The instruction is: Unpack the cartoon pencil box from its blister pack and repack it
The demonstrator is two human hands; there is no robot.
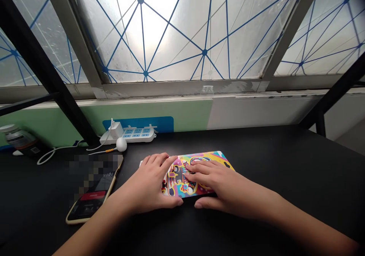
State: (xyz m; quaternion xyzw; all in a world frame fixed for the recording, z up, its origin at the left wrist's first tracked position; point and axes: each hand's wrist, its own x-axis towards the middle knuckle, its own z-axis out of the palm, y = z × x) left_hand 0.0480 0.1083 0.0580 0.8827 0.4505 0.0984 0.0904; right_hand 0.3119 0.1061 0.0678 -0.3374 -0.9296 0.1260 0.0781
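A flat, brightly coloured cartoon-printed case lies on the black desk in front of me. My left hand rests on its left end, fingers stretched flat over the top and thumb at the near edge. My right hand lies flat across its middle and right part, fingers extended to the left, thumb against the near edge. Both hands press on the case without lifting it. The case's near half is hidden under my hands.
A smartphone with a lit screen lies to the left of my left hand. Behind it sit a white power strip with a charger and cable, and a small white ball. A bottle lies at far left. Black frame posts flank the desk.
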